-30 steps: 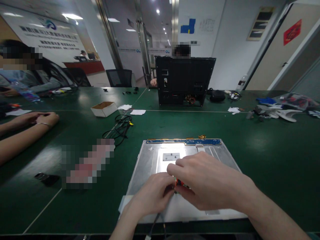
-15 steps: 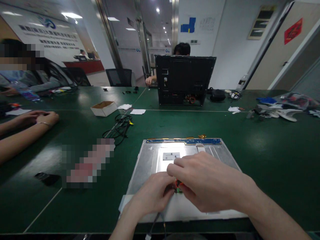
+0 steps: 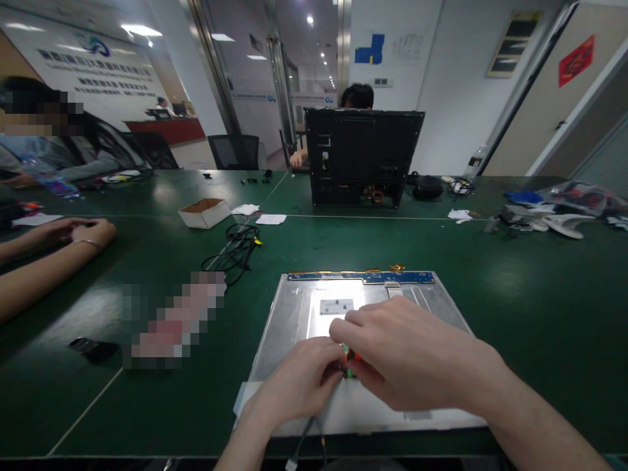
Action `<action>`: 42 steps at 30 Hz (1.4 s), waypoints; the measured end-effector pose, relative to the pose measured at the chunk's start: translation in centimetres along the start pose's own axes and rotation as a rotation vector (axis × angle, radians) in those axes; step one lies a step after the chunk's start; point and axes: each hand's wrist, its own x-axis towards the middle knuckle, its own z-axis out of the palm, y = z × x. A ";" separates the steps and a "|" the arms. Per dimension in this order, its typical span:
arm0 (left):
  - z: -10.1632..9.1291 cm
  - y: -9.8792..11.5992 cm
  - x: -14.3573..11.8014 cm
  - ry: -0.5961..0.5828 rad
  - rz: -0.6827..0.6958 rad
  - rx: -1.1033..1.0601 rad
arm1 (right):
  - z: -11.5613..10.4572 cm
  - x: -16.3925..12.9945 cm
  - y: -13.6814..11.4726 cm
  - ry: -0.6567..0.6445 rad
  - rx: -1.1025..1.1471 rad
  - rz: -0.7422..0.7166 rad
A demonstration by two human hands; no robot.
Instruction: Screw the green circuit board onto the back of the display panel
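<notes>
A flat silver metal panel (image 3: 294, 314) with a blue circuit strip (image 3: 360, 277) along its far edge lies on the green table in front of me. Both hands meet over its near half. My left hand (image 3: 297, 383) and my right hand (image 3: 402, 356) pinch a small red and green part (image 3: 349, 358) between their fingertips, mostly hidden by the fingers. Thin wires (image 3: 301, 441) run from under my left hand toward the table's near edge.
A black computer case (image 3: 360, 157) stands across the table with a person behind it. A coiled black cable (image 3: 235, 248) and a small cardboard box (image 3: 203, 212) lie to the left. Another person's forearms (image 3: 49, 255) rest at the left; clutter sits far right.
My hands have stayed over the panel, with the fingers shifting slightly around the small part. Nothing else has moved.
</notes>
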 end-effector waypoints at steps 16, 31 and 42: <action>0.0 0.0 -0.1 0.001 -0.018 0.014 | 0.0 0.0 0.1 0.015 0.007 0.004; 0.0 0.0 -0.1 0.001 0.002 0.001 | -0.2 0.0 -0.2 0.000 0.011 0.013; 0.0 0.2 -0.1 0.005 -0.006 0.006 | 0.1 0.1 0.0 0.002 -0.012 0.045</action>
